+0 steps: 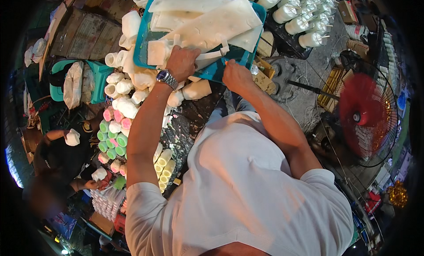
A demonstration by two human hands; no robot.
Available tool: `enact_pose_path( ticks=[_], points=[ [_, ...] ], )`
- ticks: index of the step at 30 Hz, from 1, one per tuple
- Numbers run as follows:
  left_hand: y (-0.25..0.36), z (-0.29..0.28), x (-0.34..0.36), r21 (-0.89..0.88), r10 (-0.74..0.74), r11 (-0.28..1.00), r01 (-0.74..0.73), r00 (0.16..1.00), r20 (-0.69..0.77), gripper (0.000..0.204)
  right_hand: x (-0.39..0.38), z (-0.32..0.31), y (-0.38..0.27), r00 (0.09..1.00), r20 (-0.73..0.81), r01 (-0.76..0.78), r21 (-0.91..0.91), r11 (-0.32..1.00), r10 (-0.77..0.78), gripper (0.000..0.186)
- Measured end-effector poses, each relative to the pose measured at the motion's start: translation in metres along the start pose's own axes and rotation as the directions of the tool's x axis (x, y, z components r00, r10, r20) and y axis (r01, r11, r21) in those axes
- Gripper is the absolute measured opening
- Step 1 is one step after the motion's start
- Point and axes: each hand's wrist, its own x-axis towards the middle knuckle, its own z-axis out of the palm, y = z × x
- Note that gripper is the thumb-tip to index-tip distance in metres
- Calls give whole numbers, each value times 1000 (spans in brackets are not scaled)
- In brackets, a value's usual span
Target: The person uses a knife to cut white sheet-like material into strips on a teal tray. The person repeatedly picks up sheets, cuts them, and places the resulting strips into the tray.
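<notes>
A teal tray (140,39) lies ahead of me, bearing several off-white, wax-like sheets (216,20). At its near left corner, my left hand (182,63), with a metal watch on the wrist, is closed over pale material. A narrow white strip (210,56) runs from beside its fingers toward the right; the fingertips are partly hidden. A thicker cream block (157,53) sits by that hand. My right hand (237,76) is closed at the tray's near right edge on a small thing with an orange end, mostly covered by the fingers.
White cup-shaped pieces (126,86) and pink and green ones (110,139) crowd the left side. Filled clear cups (304,22) stand at the far right. A red-bladed fan (364,103) stands right, with cables on the floor. A person (55,154) works at the left.
</notes>
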Motion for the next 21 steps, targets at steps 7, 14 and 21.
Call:
enact_pose_path(
  ticks=[7, 14, 21],
  points=[
    [-2, 4, 6, -70, -40, 997, 35, 997, -73, 19, -39, -22, 12, 997, 17, -82, 137, 987, 80, 33],
    [4, 5, 2, -9, -36, 999, 36, 999, -35, 18, -77, -34, -40, 826, -540, 267, 123, 956, -162, 23],
    [1, 13, -3, -11, 20, 1000, -21, 992, -128, 15, -30, 12, -28, 915, -397, 117, 78, 990, -77, 16]
  ],
)
